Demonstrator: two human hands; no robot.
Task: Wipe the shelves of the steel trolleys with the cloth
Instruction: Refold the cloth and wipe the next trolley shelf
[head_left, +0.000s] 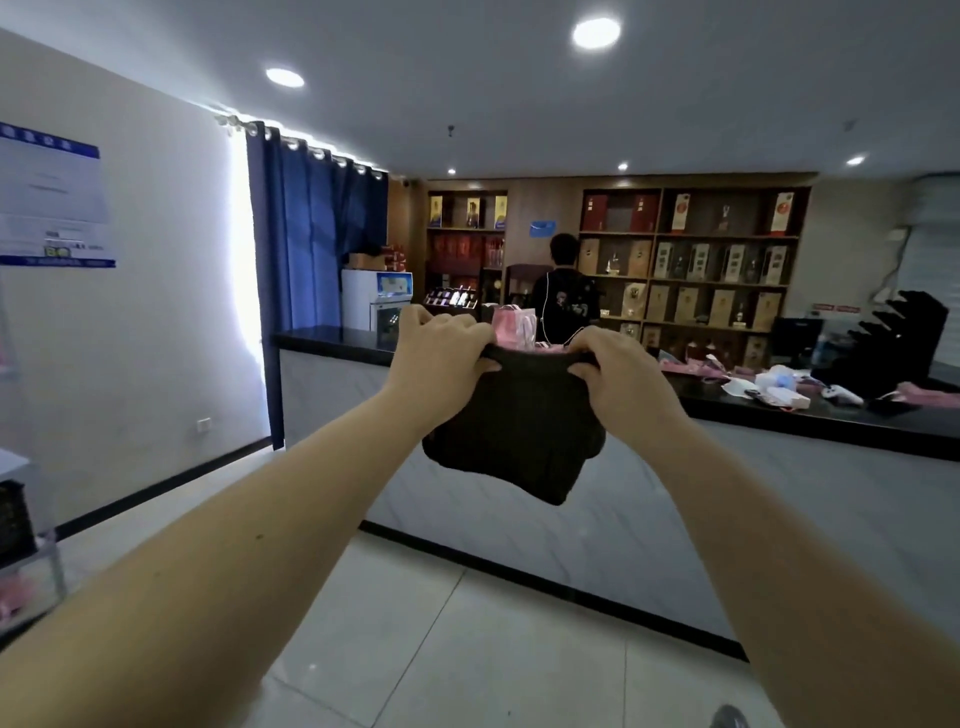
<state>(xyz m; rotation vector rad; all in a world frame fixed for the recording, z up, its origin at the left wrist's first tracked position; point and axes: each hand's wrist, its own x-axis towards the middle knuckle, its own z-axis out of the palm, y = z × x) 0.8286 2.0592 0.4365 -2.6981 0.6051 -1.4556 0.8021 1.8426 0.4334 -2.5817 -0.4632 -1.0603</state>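
Behind cloth (511, 431): counter (322, 336) w/ pink clutter (701, 366), person (563, 296), wall shelving (727, 260).

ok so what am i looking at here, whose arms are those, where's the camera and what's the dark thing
There is no machine here: these are a person's two bare arms, seen from one wide-angle camera worn on their head. The left hand and the right hand each grip the top edge of a dark cloth, holding it up so it hangs between them. Beyond it runs a black-topped counter with pink and white items lying on it; a person stands behind it, facing shelves of boxes.
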